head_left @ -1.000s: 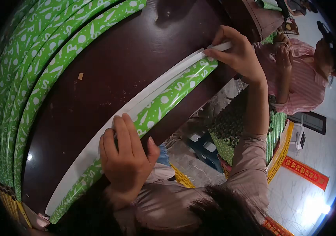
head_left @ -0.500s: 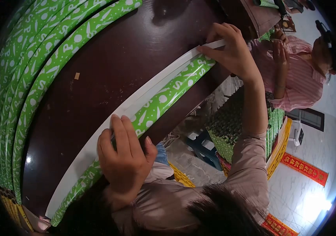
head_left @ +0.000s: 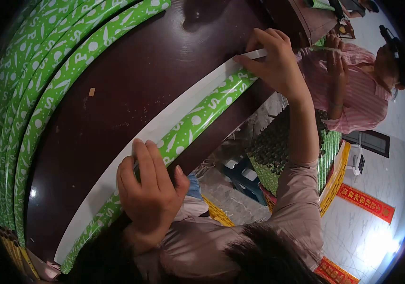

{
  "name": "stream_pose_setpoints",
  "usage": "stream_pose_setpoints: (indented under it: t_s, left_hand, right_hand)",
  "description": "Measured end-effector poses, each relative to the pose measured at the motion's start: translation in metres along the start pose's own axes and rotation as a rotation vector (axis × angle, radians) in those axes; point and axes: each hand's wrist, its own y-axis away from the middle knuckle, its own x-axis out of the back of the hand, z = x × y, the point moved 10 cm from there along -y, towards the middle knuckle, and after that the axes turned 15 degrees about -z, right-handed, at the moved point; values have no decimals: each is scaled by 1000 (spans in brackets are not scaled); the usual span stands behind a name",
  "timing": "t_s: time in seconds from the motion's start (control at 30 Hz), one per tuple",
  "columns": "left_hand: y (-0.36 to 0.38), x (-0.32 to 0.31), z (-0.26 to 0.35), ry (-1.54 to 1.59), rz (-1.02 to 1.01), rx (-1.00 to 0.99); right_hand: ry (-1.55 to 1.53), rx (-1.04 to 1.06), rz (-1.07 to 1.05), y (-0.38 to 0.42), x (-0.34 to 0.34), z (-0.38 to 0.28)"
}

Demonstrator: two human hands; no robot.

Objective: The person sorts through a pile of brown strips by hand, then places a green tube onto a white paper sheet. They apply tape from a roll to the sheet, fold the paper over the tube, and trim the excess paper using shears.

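Observation:
A long roll of green printed wrapping paper (head_left: pixel 196 120) lies along the edge of the dark table, with a strip of its white underside (head_left: pixel 164 122) unrolled flat on the far side. My left hand (head_left: pixel 149 187) curls over the roll's lower middle; its fingertips rest on the white strip and its thumb is on the near side. At the upper end, my right hand (head_left: pixel 273 59) holds the white margin between thumb and fingers, just beyond the green part. Part of the roll is hidden beneath my left hand.
Several finished green rolls (head_left: pixel 46 102) lie along the left of the dark table (head_left: pixel 103 123), where a small tan scrap (head_left: pixel 92 92) also sits. A person in a striped shirt (head_left: pixel 361 90) works at right. Beyond my right forearm stands a stack of green rolls (head_left: pixel 271 173).
My right hand has shifted slightly left with the paper's end, and the white strip there looks flatter and smoother. My left hand has hardly moved.

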Motion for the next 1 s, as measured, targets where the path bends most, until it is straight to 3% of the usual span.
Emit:
stream_pose_setpoints:
  t_s: [0.4,0.6,0.67,0.8,1.0]
  left_hand:
    - [5,2,1,-11,72,-22]
    - [15,-6,0,-9,95,-13]
    - [16,-6,1,-4,105,-8]
    - [17,-3,2,30,84,-39]
    - [22,6,1,34,131,-90]
  right_hand:
    - [130,-69,43,4,-1,-11]
    - [229,-91,175,19,7,-22]
    - [149,-159,91,21,4,-13]
    - [150,-103,159,30,6,-20]
    - [-6,-291,170,35,8,0]
